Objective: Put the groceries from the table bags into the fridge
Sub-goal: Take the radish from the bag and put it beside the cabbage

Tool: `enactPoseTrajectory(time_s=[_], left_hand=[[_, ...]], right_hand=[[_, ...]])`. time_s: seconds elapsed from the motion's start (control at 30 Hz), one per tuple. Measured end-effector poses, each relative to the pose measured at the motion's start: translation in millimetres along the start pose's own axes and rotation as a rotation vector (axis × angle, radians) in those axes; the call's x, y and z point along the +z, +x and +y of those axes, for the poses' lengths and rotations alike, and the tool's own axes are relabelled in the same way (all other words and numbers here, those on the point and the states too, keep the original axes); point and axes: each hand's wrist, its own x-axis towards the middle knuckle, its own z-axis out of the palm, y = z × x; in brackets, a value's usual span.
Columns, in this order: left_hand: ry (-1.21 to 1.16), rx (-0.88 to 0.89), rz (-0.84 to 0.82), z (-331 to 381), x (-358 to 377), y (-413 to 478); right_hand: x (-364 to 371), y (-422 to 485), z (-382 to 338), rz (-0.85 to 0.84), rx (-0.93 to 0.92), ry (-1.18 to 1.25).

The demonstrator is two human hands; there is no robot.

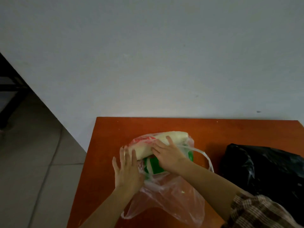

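I read nothing: the red print point(144, 139) on the clear bag point(172, 199) is blurred. Mid-frame on the orange table point(213, 129), the white roll point(178, 136) lies in the bag's mouth, running lower left to upper right. My right hand point(167, 155) clasps it; my left hand point(126, 171), fingers spread, steadies the bag.

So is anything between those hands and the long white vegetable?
Only the clear plastic bag, which wraps its far side. The right hand grips the long white vegetable directly; the left hand lies open beside its end, against the bag.
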Motion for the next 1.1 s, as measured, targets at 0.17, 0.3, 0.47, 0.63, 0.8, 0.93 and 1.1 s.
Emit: enactPoseTrajectory(time_s=[0.17, 0.3, 0.47, 0.63, 0.8, 0.93, 1.1], left_hand=[[-0.123, -0.062, -0.073, -32.4, 0.7, 32.4], [-0.443, -0.087, -0.196, -55.6, 11.7, 56.1], [-0.572, -0.071, -0.194, -68.0, 18.5, 66.9], [-0.716, -0.043, -0.239, -73.6, 4.7, 69.5], [-0.869, 0.111, -0.142, -67.6, -30.2, 61.3], [-0.832, 0.244, -0.076, -45.9, -61.7, 56.2], [-0.714, 0.410, 0.132, 6.0, -91.3, 43.7]], right_hand=[[-6.7, 40.7, -3.2, 0.021, 0.031, 0.093], [-6.6, 72.5, -15.5, 0.018, 0.037, 0.117], [3.9, 93.2, -25.9, -0.018, 0.072, 0.133], [-8.1, 88.7, -20.4, 0.020, 0.064, 0.111], [-37.3, 49.7, 3.4, 0.096, 0.195, 0.292], [-70.4, 7.3, 27.5, 0.190, 0.398, 0.409], [-109.3, -43.1, 51.2, 0.425, 0.762, 0.919]])
